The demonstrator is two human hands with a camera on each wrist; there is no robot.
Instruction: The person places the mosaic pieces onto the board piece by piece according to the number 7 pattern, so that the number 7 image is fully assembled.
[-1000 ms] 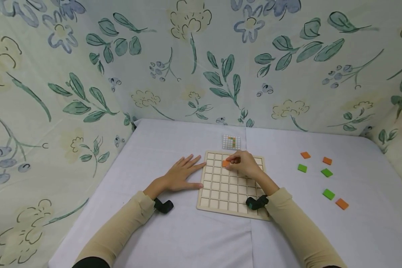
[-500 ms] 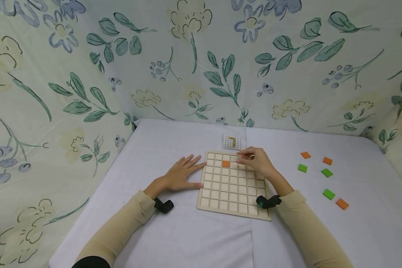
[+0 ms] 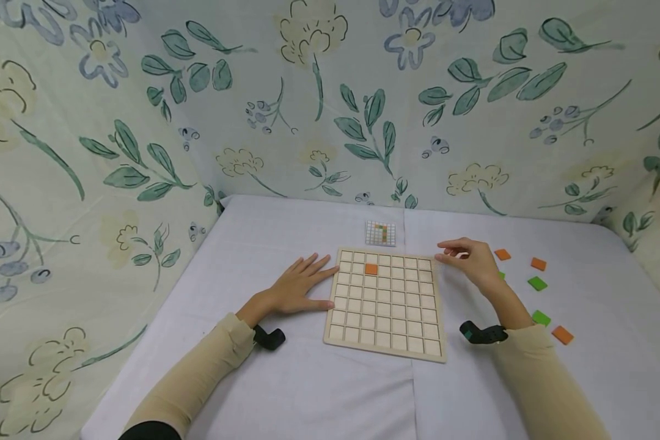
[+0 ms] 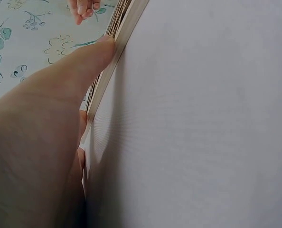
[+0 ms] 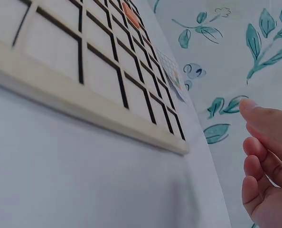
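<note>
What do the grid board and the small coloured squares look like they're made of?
The grid board looks like pale unfinished wood: matt, light tan, with dark cut grooves between cells. The orange square on it and the loose green square look like flat matt foam or plastic; which one is unclear.

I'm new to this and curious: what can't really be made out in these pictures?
- Pattern card, head view: cells too small to read.
- A green tile, head view: mostly hidden behind the right hand.
- Left hand, left wrist view: fingers cut off by the frame; only the thumb against the board's edge shows.
</note>
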